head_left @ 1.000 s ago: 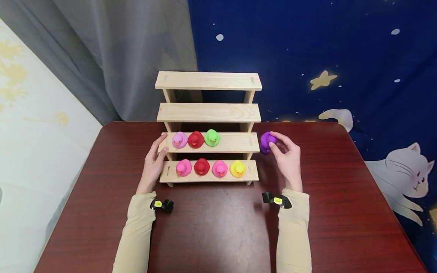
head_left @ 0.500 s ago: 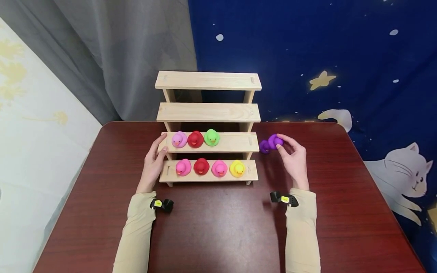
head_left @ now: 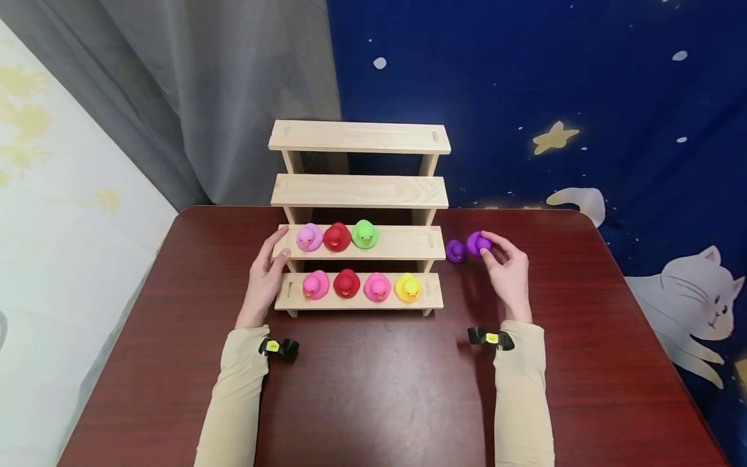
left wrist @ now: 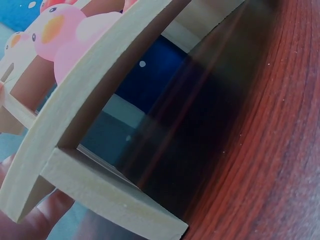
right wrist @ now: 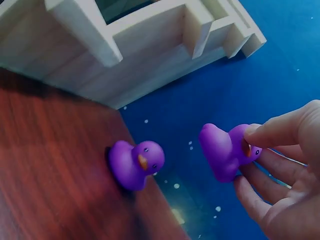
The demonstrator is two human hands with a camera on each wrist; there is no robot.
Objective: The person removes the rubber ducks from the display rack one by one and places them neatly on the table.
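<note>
My right hand [head_left: 509,275] pinches a purple duck [head_left: 478,244] by its head between thumb and fingers; the right wrist view shows this duck [right wrist: 222,152] tilted in the fingers. Just left of it, a second purple duck [head_left: 456,251] stands on the table beside the wooden rack. My left hand [head_left: 264,279] grips the left end of the rack's second shelf from the bottom [head_left: 403,243]. That shelf bears a light purple duck [head_left: 309,237], a red duck [head_left: 336,238] and a green duck [head_left: 364,234]. On the lowest shelf [head_left: 362,303] sit two pink ducks, a red one and a yellow duck [head_left: 408,287].
The rack's upper two shelves, the third [head_left: 358,191] and the top one [head_left: 358,137], hold nothing. Behind the dark red table [head_left: 373,389] hang a grey curtain [head_left: 251,97] and a blue cloth [head_left: 467,78] with stars and a cat.
My right hand has moved right, away from the rack, with one purple duck. The other purple duck, earlier mostly hidden, now shows apart from it. My left hand has kept its place.
</note>
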